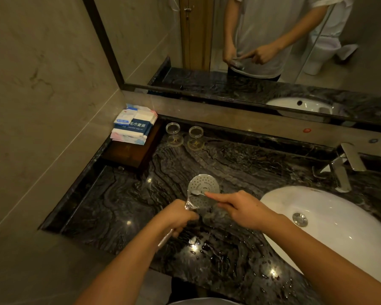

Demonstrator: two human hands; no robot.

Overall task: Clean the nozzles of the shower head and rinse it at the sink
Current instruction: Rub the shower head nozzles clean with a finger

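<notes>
The shower head [204, 190] is held face up above the dark counter [123, 208], left of the sink [339, 216]. The left hand [178, 216] wraps its handle to steady it. The right hand [240, 208] pinches a small brush [197, 193], forefinger straight, probably to press the bristles into the nozzles.

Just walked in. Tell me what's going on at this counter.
A person is cleaning a shower head over the dark marble counter. The left hand grips its handle, face up. The right hand holds a small brush against the nozzles. The sink sits to the right, faucet not running.
</notes>
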